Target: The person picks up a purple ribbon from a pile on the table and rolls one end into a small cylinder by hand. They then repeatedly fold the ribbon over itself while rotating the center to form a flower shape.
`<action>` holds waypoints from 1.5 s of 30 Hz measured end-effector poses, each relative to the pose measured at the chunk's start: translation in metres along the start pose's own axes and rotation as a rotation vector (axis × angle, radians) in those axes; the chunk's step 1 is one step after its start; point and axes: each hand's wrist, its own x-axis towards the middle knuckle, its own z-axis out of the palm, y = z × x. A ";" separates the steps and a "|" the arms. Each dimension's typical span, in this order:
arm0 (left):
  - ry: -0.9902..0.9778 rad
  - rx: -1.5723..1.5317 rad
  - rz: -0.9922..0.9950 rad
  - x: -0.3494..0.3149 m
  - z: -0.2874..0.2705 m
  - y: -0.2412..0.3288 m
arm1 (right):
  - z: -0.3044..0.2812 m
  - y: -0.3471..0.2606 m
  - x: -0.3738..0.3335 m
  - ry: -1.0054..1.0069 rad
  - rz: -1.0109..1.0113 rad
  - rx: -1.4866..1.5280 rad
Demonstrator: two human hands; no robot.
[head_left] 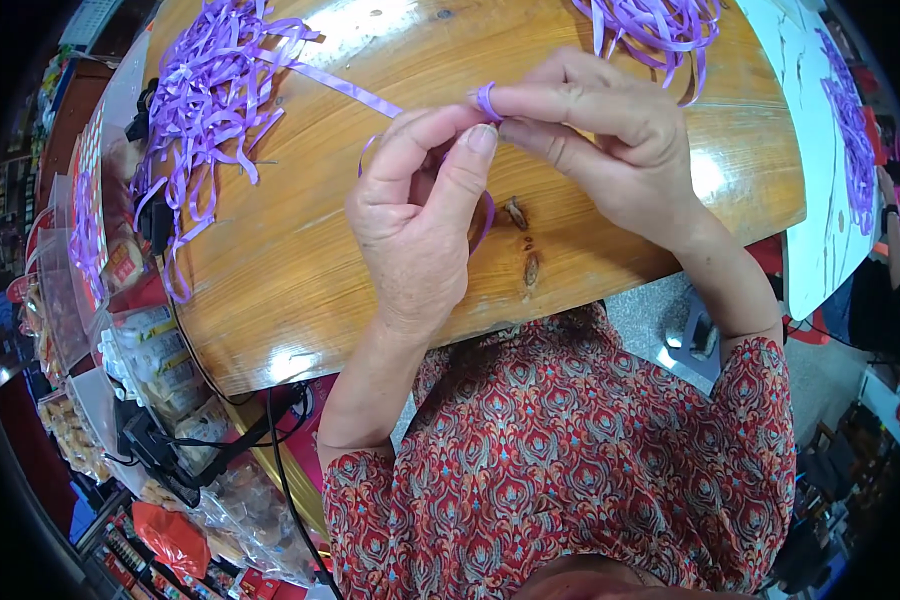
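Note:
Both my hands meet above the wooden table, working a narrow purple ribbon [355, 93]. My left hand [415, 205] pinches it between thumb and bent index finger. Opposite, my right hand [610, 140] has its index finger stretched to the left, with a small loop of the ribbon around the fingertip; its thumb presses close below. One length of ribbon runs from my left hand toward a tangled heap of purple ribbon [215, 90] at the far left. Another bit curves out beside my left wrist. The part between my fingers is mostly hidden.
A second pile of purple ribbon [660, 25] lies at the far right of the wooden table [300, 260]. More ribbon sits on a white marbled table [805, 250] to the right. Bagged goods [155, 360] and black cables [280, 480] line the left side.

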 end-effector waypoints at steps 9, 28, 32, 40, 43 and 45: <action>0.033 0.039 -0.030 -0.001 0.006 0.006 | 0.008 -0.012 0.000 0.081 -0.055 -0.320; -0.076 -0.049 -0.343 0.005 -0.005 0.016 | -0.019 -0.016 0.019 -0.102 -0.467 -0.489; -0.126 -0.080 -0.360 0.009 -0.013 0.010 | -0.027 -0.026 0.028 -0.146 -0.396 -0.438; -0.139 -0.031 -0.425 0.014 -0.008 0.014 | -0.029 0.028 0.055 -0.074 -0.886 -0.689; -0.075 -0.056 -0.387 0.013 -0.011 0.009 | -0.022 0.003 0.037 0.045 -0.810 -0.585; -0.053 -0.048 -0.343 0.009 -0.006 0.009 | -0.020 0.001 0.032 -0.108 -0.298 -0.446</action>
